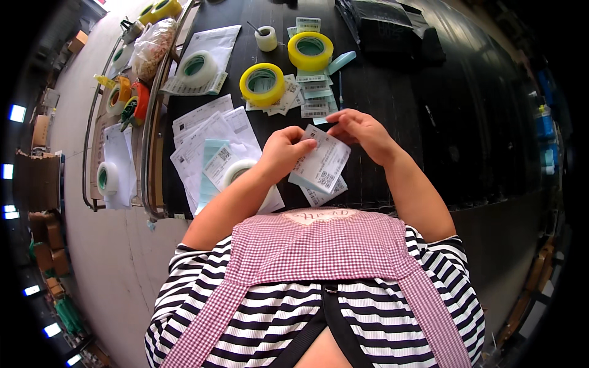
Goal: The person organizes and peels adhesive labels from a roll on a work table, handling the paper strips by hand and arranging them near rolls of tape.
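A white printed shipping label with square codes is in my left hand, pinched between thumb and fingers at its left side. Pale blue backing shows along the label's lower left edge. My right hand is at the label's upper right, fingers bent and tips drawn together. Whether those fingertips grip the label's edge or a small piece of it, I cannot make out. Partly covered by the held label, another printed label lies on the black table below. Beyond my hands is a stack of barcode stickers.
Two yellow tape rolls lie farther back. Printed sheets and a clear tape roll lie left, the roll partly behind my left forearm. Black plastic bags sit at the far right. A metal-railed cart stands beside the table.
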The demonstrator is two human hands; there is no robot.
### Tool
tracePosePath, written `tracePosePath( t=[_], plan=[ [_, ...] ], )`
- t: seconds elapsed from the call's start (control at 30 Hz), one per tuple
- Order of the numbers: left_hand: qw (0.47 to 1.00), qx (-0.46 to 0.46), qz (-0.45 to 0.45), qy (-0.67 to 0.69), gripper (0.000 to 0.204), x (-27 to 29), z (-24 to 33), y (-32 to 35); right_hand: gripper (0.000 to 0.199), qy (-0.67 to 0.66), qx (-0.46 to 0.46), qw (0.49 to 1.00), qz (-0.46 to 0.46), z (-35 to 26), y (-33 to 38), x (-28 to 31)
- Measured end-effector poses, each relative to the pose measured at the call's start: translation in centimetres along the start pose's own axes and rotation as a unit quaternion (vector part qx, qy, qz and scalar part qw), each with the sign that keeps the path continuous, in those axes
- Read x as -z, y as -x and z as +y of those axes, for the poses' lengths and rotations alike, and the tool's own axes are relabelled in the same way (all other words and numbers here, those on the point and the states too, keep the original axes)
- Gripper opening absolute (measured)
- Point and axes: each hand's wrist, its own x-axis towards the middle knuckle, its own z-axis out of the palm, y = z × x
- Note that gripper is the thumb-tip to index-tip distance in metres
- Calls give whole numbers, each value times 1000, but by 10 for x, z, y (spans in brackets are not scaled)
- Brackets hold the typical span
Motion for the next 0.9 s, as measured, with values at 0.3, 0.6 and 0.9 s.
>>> tracePosePath(
  t=[0.3,0.6,0.9],
  plan=[
    [966,-92,152,187,22,-12,-25,11,115,-250,98,963,-17,27,26,-48],
    [948,-138,147,247,27,-7,-33,7,45,27,173,971,162,37,25,-69],
    [958,-72,159,229,17,-3,-18,20,27,386,384,736,401,17,21,-15]
  ],
)
